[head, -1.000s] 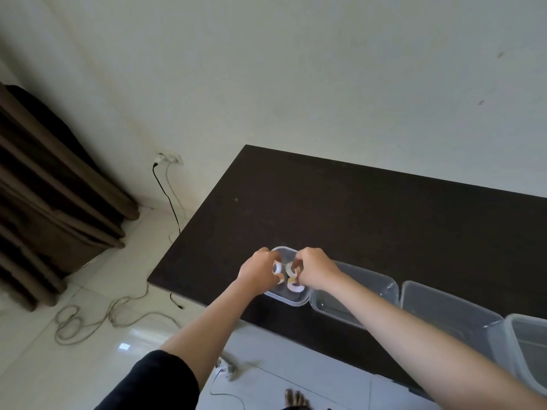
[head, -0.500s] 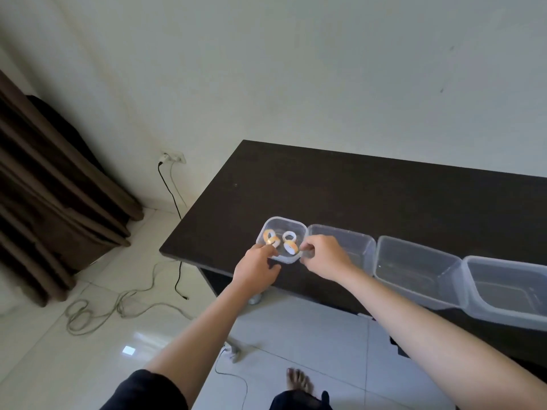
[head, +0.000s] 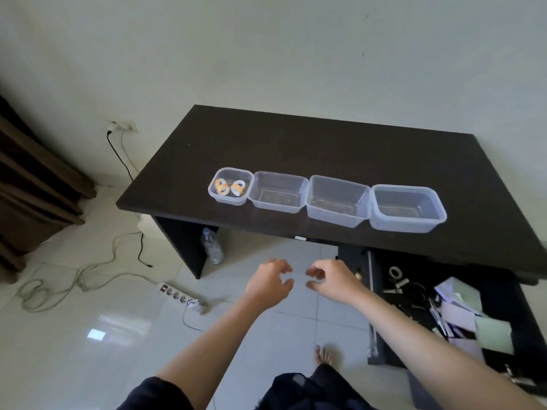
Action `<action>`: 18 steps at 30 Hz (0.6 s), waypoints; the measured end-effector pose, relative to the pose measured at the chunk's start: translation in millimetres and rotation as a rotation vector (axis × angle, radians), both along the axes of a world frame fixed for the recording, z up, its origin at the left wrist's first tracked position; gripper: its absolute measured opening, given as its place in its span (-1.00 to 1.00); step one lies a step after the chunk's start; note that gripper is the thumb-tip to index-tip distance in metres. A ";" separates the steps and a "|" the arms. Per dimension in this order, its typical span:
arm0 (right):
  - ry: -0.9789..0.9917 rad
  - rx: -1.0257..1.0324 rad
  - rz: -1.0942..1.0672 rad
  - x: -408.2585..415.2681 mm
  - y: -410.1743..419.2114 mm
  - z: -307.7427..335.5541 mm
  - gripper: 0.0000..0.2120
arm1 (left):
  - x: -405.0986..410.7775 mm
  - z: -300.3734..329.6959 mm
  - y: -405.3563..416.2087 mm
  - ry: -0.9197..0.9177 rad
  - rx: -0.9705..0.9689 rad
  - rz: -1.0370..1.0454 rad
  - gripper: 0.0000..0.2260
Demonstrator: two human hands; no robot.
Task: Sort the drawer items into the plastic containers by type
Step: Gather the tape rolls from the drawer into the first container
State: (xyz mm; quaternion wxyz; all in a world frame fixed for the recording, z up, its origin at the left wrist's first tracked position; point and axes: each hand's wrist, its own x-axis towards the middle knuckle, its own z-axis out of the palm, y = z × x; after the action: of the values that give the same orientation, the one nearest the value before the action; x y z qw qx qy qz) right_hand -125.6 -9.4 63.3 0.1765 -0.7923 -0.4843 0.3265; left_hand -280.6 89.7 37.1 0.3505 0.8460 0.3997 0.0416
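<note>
While our left hand and right hand hang loosely curled and empty over the floor, we see the open drawer of clutter right, then four tubs on the desk, tape rolls in the leftmost tub.

No legible text, label, brand, number or sign is to be found on any item or surface in view.

Four clear plastic containers in a row on one dark table. Two or three orange-and-white tape rolls in the leftmost. Two bare hands.
</note>
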 end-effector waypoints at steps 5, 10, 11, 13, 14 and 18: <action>0.011 -0.043 -0.090 41.7 -66.0 -13.1 -0.75 | 50.1 -10.9 -42.4 0.012 -0.027 -0.118 -0.76; 0.080 -0.064 -0.234 99.9 -136.9 -34.6 -0.82 | 119.9 -20.7 -89.8 0.014 -0.062 -0.203 -0.77; 0.087 -0.085 -0.255 111.9 -150.7 -39.6 -0.87 | 134.1 -23.5 -99.4 0.012 -0.071 -0.208 -0.78; 0.095 -0.113 -0.294 133.9 -175.9 -50.3 -0.92 | 160.4 -29.8 -118.6 -0.001 -0.100 -0.226 -0.79; 0.099 -0.120 -0.320 143.4 -187.3 -56.9 -0.91 | 172.5 -33.8 -127.4 -0.003 -0.111 -0.246 -0.79; 0.138 -0.186 -0.403 170.4 -220.7 -88.2 -0.88 | 213.7 -53.2 -149.5 0.021 -0.162 -0.282 -0.75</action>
State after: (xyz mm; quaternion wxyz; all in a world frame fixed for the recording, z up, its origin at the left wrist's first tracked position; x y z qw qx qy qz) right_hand 44.8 -230.1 -24.9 0.1972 -0.8617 -0.2709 0.3811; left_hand -67.0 -59.8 -16.0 0.4160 0.8630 0.2825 -0.0493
